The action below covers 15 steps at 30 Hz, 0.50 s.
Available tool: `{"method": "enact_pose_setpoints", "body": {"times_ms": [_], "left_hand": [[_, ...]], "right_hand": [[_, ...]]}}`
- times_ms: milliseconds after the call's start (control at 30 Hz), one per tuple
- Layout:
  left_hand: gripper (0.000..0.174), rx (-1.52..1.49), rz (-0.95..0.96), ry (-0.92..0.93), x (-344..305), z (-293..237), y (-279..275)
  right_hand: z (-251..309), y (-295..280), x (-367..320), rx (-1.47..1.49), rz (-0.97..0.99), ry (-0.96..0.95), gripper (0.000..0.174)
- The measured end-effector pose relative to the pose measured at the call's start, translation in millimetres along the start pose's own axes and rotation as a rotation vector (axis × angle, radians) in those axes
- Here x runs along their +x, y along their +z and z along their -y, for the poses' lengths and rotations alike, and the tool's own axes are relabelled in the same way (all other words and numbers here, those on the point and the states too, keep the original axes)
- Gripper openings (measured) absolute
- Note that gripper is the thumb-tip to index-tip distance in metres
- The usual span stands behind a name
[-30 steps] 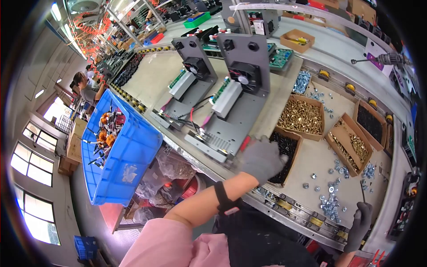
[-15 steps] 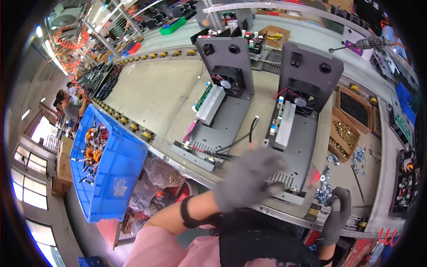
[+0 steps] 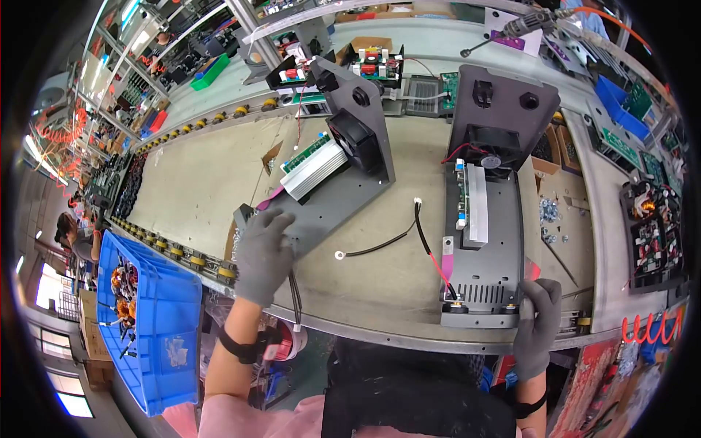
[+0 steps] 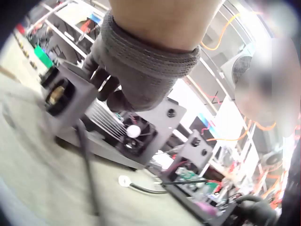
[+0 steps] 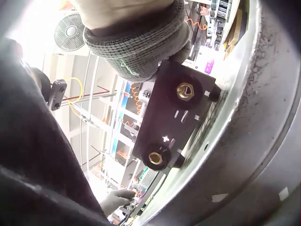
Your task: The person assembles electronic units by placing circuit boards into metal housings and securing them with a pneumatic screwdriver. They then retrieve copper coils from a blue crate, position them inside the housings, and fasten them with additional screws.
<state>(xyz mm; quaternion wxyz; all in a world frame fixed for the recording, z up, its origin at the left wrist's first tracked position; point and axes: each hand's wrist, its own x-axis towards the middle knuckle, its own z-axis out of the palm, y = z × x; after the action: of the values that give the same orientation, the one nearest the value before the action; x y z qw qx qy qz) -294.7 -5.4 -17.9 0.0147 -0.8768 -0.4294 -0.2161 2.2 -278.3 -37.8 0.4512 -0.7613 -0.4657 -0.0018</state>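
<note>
Two grey metal chassis, each with a fan and a silver heatsink, stand on the bench. My gloved left hand grips the front end of the left chassis, which sits at an angle; in the left wrist view the fingers of the hand curl over its end plate. My gloved right hand holds the front right corner of the right chassis. Behind the dark end plate in the right wrist view, the right fingertips are hidden. A black cable lies between the chassis, running to the right one's front.
A blue bin of wound parts stands at the left, beside the roller track. Loose screws and a thin rod lie right of the right chassis. An electric screwdriver hangs at the upper right.
My left hand has moved left from the right chassis to the left one, which has turned and slid left. My right hand has come from beside the loose screws to the right chassis's corner.
</note>
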Motion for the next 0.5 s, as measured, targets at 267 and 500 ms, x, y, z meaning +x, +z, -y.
{"method": "enact_pose_setpoints", "body": {"times_ms": [267, 500], "left_hand": [[0.023, 0.06, 0.479, 0.179, 9.4, -84.6, 51.6], [0.013, -1.598, 0.617, -0.45, 35.0, -118.0, 25.8]], "right_hand": [[-11.5, -4.3, -2.8, 0.167, 0.007, 0.114, 0.019], [0.8, -9.6, -5.8, 0.477, 0.328, 0.09, 0.019]]}}
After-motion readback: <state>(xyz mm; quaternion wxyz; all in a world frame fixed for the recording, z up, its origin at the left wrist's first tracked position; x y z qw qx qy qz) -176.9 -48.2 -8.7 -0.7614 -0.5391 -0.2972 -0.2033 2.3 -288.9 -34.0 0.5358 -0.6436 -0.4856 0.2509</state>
